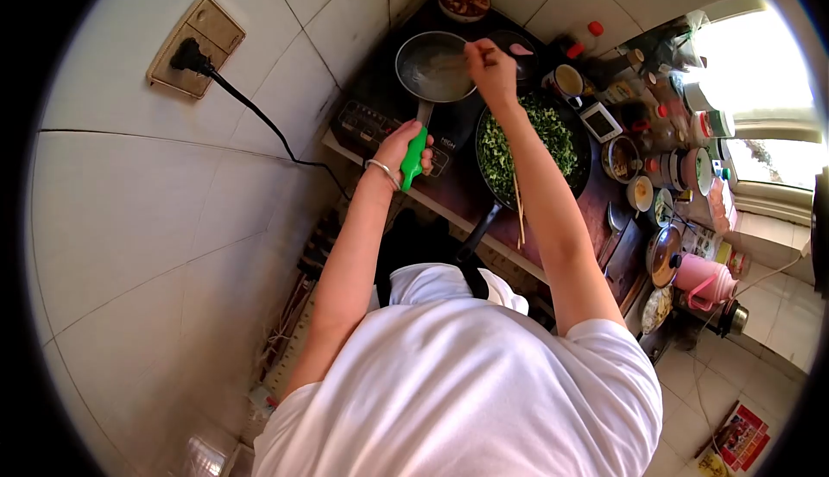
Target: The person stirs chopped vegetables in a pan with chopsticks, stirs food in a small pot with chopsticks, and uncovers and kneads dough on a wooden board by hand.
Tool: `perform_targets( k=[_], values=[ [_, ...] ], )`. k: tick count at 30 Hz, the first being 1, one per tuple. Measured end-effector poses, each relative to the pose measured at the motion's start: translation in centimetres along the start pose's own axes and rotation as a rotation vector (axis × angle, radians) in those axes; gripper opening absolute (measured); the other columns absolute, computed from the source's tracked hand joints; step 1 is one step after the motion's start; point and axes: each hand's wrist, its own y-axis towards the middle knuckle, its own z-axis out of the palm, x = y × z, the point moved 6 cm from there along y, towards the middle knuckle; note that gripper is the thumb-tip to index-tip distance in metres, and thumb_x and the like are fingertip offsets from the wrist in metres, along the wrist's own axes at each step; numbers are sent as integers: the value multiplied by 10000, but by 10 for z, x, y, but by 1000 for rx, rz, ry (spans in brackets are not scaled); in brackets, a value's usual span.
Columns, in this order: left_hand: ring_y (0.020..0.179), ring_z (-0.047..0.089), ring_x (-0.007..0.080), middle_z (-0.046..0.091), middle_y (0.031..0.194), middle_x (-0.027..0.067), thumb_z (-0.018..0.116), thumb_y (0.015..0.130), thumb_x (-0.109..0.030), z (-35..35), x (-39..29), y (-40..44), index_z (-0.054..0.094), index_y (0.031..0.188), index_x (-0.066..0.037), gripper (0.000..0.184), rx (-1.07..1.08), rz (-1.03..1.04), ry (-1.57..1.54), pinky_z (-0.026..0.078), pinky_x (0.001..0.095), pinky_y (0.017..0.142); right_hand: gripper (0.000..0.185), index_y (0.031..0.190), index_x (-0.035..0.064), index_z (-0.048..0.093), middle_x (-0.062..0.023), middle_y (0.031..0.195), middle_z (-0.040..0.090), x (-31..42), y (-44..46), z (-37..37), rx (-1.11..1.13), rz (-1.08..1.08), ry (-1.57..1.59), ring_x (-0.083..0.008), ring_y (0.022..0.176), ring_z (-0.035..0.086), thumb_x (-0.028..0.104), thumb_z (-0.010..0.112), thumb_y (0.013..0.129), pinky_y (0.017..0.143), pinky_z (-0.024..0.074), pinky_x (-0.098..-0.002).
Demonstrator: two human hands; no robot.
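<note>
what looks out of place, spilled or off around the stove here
No clear spill or damage. Slightly odd: the chopsticks stick out past the rim of the pan of greens toward the person, so they could perhaps get knocked. The wall socket plate also looks browned.

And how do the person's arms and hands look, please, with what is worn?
The left hand is ungloved, with a silvery bangle at the wrist; the right hand is ungloved, with no bangle showing. White sleeves are short, ending above the elbows.
</note>
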Motion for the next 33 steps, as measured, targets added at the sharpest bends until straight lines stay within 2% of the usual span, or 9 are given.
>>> perform_targets(
  k=[6, 8, 10, 12, 18, 22, 26, 28, 33],
  values=[
    [600, 518, 179, 568, 839, 93, 570, 926, -226, 1, 1, -1, 481, 969, -136, 135, -9, 0, -14, 433, 311, 477, 132, 868, 24, 653, -137, 665, 620, -6, -13, 12, 152, -47, 28, -212, 545, 615, 154, 635, 876, 530, 464, -280],
    [599, 520, 181, 569, 838, 93, 571, 926, -226, 1, 0, -1, 479, 974, -137, 137, -9, -5, -16, 433, 311, 477, 171, 893, -9, 646, -42, 674, 623, -13, -3, -5, 11, 48, 127, -76, 554, 573, 156, 604, 913, 515, 454, -235],
    [604, 524, 184, 570, 838, 92, 572, 924, -223, 1, 0, -1, 481, 971, -137, 134, -27, 3, -19, 435, 312, 478, 168, 892, -10, 649, -41, 676, 620, -5, -9, -10, -21, 110, 230, -77, 568, 575, 149, 599, 916, 523, 454, -228],
    [604, 524, 185, 569, 839, 92, 573, 924, -223, 1, 0, 0, 481, 972, -137, 135, -18, -2, -24, 434, 312, 478, 169, 894, -10, 658, -46, 687, 629, -8, -22, 7, 199, -27, 55, -78, 596, 585, 144, 594, 918, 537, 460, -223],
    [592, 519, 184, 564, 840, 93, 570, 926, -224, 2, -2, 0, 476, 978, -137, 138, -19, -2, -11, 431, 312, 474, 163, 886, -22, 634, -41, 672, 621, -4, -21, -21, -94, 129, 308, -73, 577, 581, 136, 606, 917, 533, 464, -228],
    [588, 514, 182, 563, 837, 93, 566, 927, -218, 0, 0, 0, 470, 984, -137, 137, -20, -6, -13, 430, 310, 475, 163, 869, -3, 633, -64, 656, 623, -6, -32, -1, 188, 104, 179, -90, 570, 592, 150, 602, 915, 535, 461, -240],
    [592, 514, 182, 563, 838, 94, 560, 930, -214, -1, 2, 0, 466, 990, -137, 135, -40, -14, -29, 429, 309, 477, 161, 857, 11, 630, -75, 641, 621, -9, -27, -13, -72, 109, 219, -101, 572, 612, 162, 612, 908, 524, 469, -254],
    [563, 519, 194, 545, 797, 69, 529, 945, -245, 0, 1, 2, 453, 969, -142, 130, -5, -23, -14, 421, 348, 475, 169, 870, 3, 642, -80, 654, 631, -2, -36, 9, 226, 125, 197, -98, 569, 613, 159, 598, 916, 525, 482, -256],
    [558, 519, 196, 546, 793, 71, 526, 946, -249, 0, 2, 3, 454, 962, -142, 131, -14, -19, -7, 421, 352, 477, 175, 847, 6, 637, -55, 656, 614, -5, -23, 0, 34, 170, 312, -76, 560, 582, 171, 618, 901, 513, 455, -242]
  ],
)
